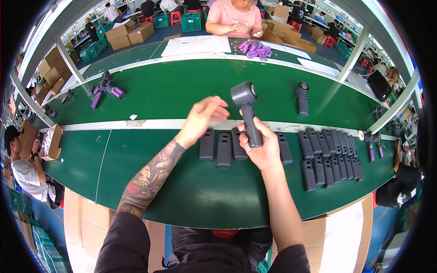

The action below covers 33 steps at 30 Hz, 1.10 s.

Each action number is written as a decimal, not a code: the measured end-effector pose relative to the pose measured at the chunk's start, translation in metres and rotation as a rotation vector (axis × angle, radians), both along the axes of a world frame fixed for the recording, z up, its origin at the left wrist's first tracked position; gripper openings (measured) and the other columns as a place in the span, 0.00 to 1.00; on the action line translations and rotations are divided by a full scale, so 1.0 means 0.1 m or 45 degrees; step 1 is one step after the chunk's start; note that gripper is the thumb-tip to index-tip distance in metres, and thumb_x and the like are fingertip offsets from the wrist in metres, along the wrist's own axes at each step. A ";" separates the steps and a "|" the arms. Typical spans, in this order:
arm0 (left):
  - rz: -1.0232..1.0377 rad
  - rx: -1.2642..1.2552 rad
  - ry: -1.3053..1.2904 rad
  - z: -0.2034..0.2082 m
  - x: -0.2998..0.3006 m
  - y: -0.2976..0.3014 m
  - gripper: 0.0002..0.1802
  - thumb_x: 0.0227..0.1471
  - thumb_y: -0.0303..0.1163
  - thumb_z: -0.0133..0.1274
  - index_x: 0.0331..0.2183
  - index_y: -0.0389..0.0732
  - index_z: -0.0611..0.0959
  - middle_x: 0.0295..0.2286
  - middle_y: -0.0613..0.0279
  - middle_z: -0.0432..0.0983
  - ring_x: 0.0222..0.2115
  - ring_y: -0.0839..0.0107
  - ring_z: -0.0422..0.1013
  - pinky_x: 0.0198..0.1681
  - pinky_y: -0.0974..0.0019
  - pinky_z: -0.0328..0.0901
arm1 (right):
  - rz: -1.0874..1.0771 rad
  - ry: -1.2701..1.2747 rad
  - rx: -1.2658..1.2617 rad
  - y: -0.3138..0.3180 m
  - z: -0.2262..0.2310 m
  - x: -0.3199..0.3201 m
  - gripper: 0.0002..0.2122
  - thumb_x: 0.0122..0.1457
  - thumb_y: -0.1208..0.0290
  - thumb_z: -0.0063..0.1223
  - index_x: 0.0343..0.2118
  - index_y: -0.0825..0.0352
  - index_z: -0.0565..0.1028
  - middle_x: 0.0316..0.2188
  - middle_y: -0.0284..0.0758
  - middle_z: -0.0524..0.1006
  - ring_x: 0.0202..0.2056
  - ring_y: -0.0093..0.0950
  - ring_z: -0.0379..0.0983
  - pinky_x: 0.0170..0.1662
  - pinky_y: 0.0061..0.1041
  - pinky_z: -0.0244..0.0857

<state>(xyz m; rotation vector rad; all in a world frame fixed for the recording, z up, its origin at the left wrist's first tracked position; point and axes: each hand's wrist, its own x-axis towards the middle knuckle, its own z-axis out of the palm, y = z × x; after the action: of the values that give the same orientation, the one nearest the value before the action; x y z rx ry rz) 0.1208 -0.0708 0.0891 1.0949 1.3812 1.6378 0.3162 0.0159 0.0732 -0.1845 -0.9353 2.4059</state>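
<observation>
A dark gray tool with a round head (242,94) is being held up by the right hand (264,148), in front of the white strip (159,124). Its handle (251,131) is being gripped by bent fingers. The head is being pointed far and a bit left, the handle near and a bit right. The left hand (202,117) is being held just left of the head, with loose fingers (nothing is being gripped there). Near the right hand, gray cases (224,151) are being lined up on the near green table (182,200).
</observation>
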 end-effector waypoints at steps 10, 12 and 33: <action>0.495 -0.030 0.237 -0.69 -0.72 0.01 0.14 0.65 0.31 0.43 0.39 0.32 0.80 0.31 0.57 0.79 0.35 0.70 0.76 0.43 0.69 0.70 | -0.011 -0.095 -0.236 0.15 0.00 0.02 0.18 0.67 0.68 0.50 0.55 0.72 0.68 0.38 0.41 0.76 0.26 0.24 0.70 0.31 0.24 0.70; 0.506 -0.027 0.289 -0.71 -0.65 0.06 0.13 0.64 0.30 0.44 0.39 0.33 0.81 0.31 0.58 0.79 0.35 0.70 0.76 0.42 0.70 0.70 | 0.139 -0.054 -0.171 0.35 -0.12 0.14 0.17 0.67 0.69 0.49 0.55 0.72 0.68 0.39 0.42 0.76 0.30 0.25 0.73 0.36 0.24 0.72; 1.869 -0.511 1.094 -1.14 -2.59 -0.36 0.33 0.46 0.36 0.59 0.54 0.44 0.68 0.47 0.43 0.64 0.44 0.43 0.66 0.44 0.45 0.68 | -0.501 -0.628 2.495 -1.10 -0.22 -0.40 0.16 0.54 0.67 0.61 0.44 0.66 0.76 0.44 0.38 0.74 0.46 0.37 0.71 0.50 0.34 0.66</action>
<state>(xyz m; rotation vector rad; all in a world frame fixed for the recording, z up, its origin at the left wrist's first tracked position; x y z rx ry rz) -0.1382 -0.1064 -0.0247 0.4094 3.4169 1.5214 0.2761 -0.0942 0.0511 -0.1421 -2.5674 0.3188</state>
